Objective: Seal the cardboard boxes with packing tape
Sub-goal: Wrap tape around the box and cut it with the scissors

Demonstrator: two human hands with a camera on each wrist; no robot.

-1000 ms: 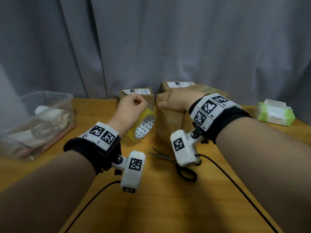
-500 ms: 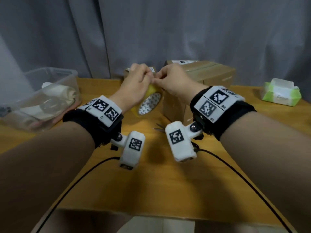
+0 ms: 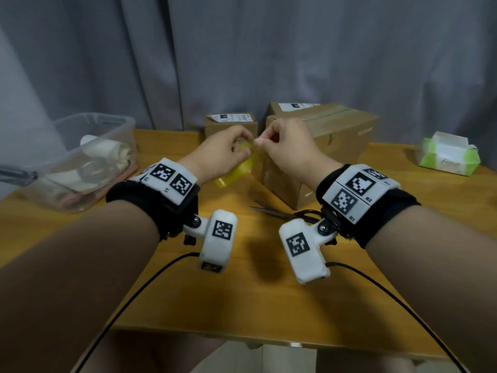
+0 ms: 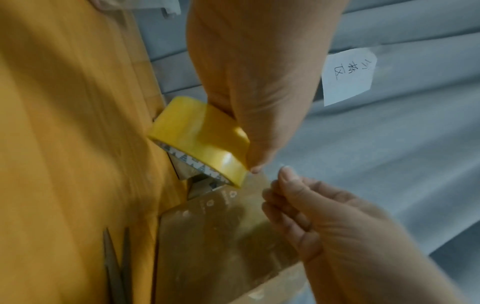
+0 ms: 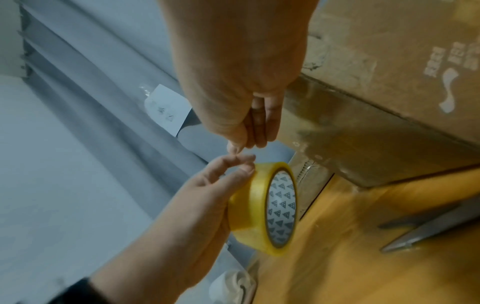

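Observation:
My left hand (image 3: 227, 152) grips a yellow roll of packing tape (image 3: 236, 170) held above the wooden table (image 3: 242, 300), in front of the boxes. The roll (image 4: 200, 139) shows a white core printed with triangles (image 5: 281, 207). My right hand (image 3: 282, 146) is beside it, thumb and forefinger pinched together at the roll's top edge; the clear tape end between them is hard to make out. A large cardboard box (image 3: 336, 135) stands just right of the hands, a smaller box (image 3: 228, 123) behind the left hand.
Scissors (image 3: 279, 212) lie on the table below my right wrist. A clear plastic bin (image 3: 80, 160) with cloth stands at the left. A green-and-white tissue pack (image 3: 447, 154) sits at the right. Grey curtain hangs behind. Cables trail from both wrists.
My right hand left the big box's top and came to the tape roll. My left hand lifted the roll off the table and turned it; both hands now meet at its top edge.

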